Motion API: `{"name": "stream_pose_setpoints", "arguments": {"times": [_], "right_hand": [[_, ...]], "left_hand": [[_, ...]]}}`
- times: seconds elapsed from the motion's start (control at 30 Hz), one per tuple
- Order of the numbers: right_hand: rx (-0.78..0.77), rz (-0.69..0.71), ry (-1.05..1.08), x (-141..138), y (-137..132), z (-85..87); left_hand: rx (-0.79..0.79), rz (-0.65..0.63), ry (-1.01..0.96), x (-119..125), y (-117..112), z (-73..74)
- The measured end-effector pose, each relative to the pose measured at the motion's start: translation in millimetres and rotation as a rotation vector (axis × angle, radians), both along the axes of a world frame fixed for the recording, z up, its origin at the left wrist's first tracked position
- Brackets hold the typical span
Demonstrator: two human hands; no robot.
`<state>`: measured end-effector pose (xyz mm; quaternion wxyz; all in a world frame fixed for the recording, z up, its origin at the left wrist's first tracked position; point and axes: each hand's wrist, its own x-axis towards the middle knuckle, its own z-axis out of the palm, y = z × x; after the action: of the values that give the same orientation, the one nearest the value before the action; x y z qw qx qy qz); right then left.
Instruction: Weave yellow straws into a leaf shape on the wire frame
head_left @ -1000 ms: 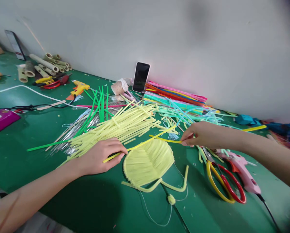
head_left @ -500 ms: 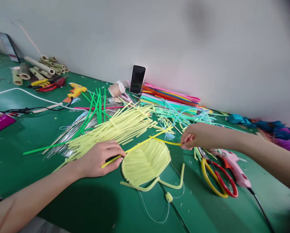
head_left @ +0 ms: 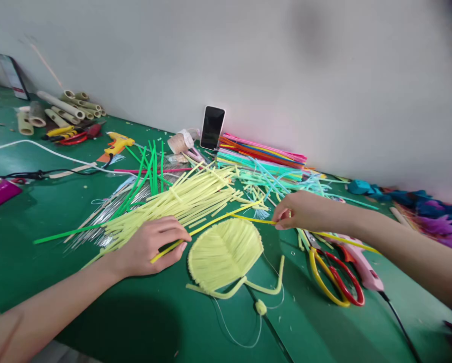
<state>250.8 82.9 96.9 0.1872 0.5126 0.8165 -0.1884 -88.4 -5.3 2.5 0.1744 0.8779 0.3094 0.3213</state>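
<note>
My left hand (head_left: 153, 244) is closed on a yellow pipe cleaner (head_left: 216, 220), which slants up to the right above a pale yellow leaf shape (head_left: 226, 252) made of pipe cleaners. Pinched in my right hand (head_left: 296, 209) is a second yellow pipe cleaner (head_left: 253, 220). Its left end meets or overlaps the first one above the leaf; the other end runs under my right forearm. Bent pale strips (head_left: 267, 288) lie at the leaf's lower edge. Beside them, a small fuzzy ball (head_left: 261, 307) sits on a dark stem with a loop of thin thread.
Pale yellow pipe cleaners (head_left: 180, 194) lie heaped behind my left hand, with green ones (head_left: 155, 169) beyond. Scissors (head_left: 335, 277) and a pink glue gun (head_left: 362, 264) rest at the right. Farther back are a phone (head_left: 212, 127), a yellow glue gun (head_left: 118, 143) and bamboo tubes (head_left: 65, 106).
The view has shifted slightly. A long end of the right hand's pipe cleaner now shows below my right forearm. Both hands keep their grips.
</note>
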Motion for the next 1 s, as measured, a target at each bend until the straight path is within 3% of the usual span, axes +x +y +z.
{"name": "stream_pose_setpoints", "arguments": {"times": [0.1,0.33,0.43,0.53,0.7,0.8,0.93,1.0], "right_hand": [[0.073,0.045,-0.057,-1,-1,-8.2],[0.089,0.097,-0.112,2,-3,-16.7],[0.042,0.078,-0.107,10,5,-11.2],[0.03,0.007,-0.176,26,19,7.0],[0.37,-0.143,-0.309,53,45,51.7],[0.58,-0.219,-0.313,45,58,66.1],[0.735,-0.206,-0.219,12,80,55.3],[0.84,-0.107,-0.071,-4,95,41.4]], "left_hand": [[-0.007,-0.035,0.011,0,1,-1.7],[-0.012,-0.052,0.005,1,1,-2.0],[-0.017,-0.055,0.015,0,1,-2.3],[-0.024,-0.053,0.029,0,1,-3.7],[-0.036,-0.046,0.039,-1,0,-4.3],[-0.038,-0.052,0.033,0,-1,-4.1],[-0.025,-0.026,0.02,0,-1,-5.0],[-0.028,-0.007,0.004,-1,-2,-5.5]]}}
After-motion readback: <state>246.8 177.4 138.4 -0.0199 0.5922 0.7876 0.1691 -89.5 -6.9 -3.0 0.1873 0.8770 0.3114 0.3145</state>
